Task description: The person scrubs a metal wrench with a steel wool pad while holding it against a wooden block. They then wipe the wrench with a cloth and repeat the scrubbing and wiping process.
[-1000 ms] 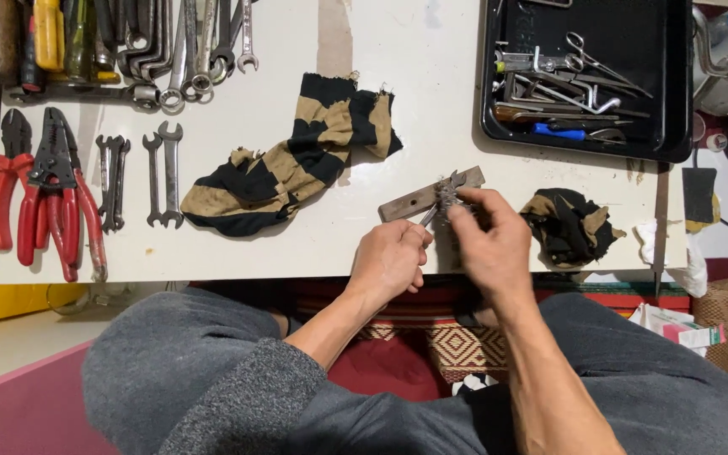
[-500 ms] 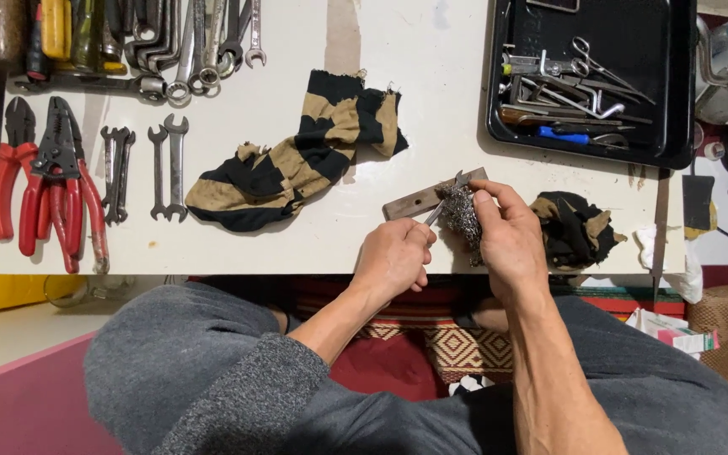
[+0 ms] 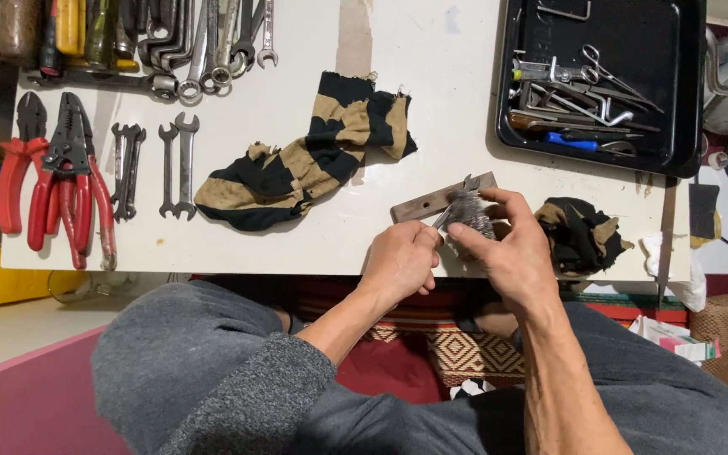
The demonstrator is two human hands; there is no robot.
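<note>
nearest the camera, grey-trousered knees sit under the edge of the white counter (image 3: 297, 244). just past that edge the left hand (image 3: 399, 263) has its grip pressed together around the end of a small metal tool (image 3: 441, 221), and the right hand (image 3: 511, 248) pinches a wad of steel wool (image 3: 468, 212) against that tool's tip. the work in hand looks like scrubbing the metal clean; a steady hold on the left and short strokes with the wool seem what it calls for.

touching the wool from behind lies a flat brown bar (image 3: 436, 200), close enough to catch a stroke. a dark rag (image 3: 579, 232) is bunched just right of the right hand, and a striped black and tan cloth (image 3: 313, 164) lies to the left. further left are red-handled pliers (image 3: 61, 190) and small spanners (image 3: 174, 160). farthest off, a row of wrenches (image 3: 204, 42) and a black tray (image 3: 684, 93) of loose tools.
</note>
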